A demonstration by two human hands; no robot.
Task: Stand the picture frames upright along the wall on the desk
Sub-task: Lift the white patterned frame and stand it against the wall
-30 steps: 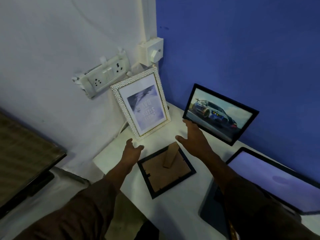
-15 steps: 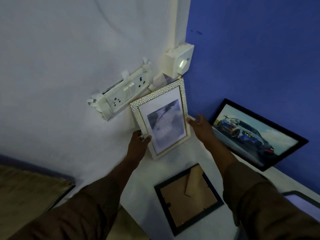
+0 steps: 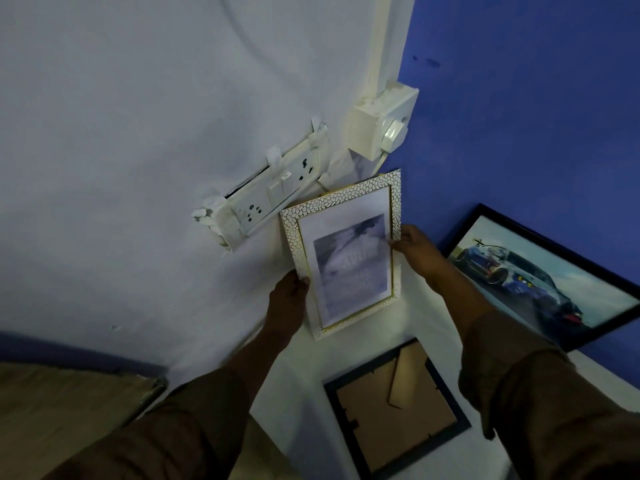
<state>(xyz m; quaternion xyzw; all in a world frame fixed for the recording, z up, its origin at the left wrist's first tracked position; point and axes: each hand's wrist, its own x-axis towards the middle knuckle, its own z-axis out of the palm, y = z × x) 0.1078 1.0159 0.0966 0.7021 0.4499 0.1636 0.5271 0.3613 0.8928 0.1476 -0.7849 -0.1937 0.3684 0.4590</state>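
Observation:
A white pebble-patterned picture frame [image 3: 346,251] stands upright in the corner where the white wall meets the blue wall. My left hand [image 3: 289,299] grips its lower left edge and my right hand [image 3: 412,245] grips its right edge. A black frame with a car picture [image 3: 540,282] leans upright against the blue wall to the right. A dark frame [image 3: 398,410] lies face down on the white desk [image 3: 301,386] near me, its brown cardboard back and stand showing.
A loose white socket strip [image 3: 266,199] and a white switch box [image 3: 384,124] hang on the wall just above the white frame. A tan flat panel [image 3: 62,403] sits at lower left beyond the desk edge.
Both hands rose from above the face-down frame and took hold of the white frame's sides. The white frame now looks more upright and slightly lifted. The camera moved closer.

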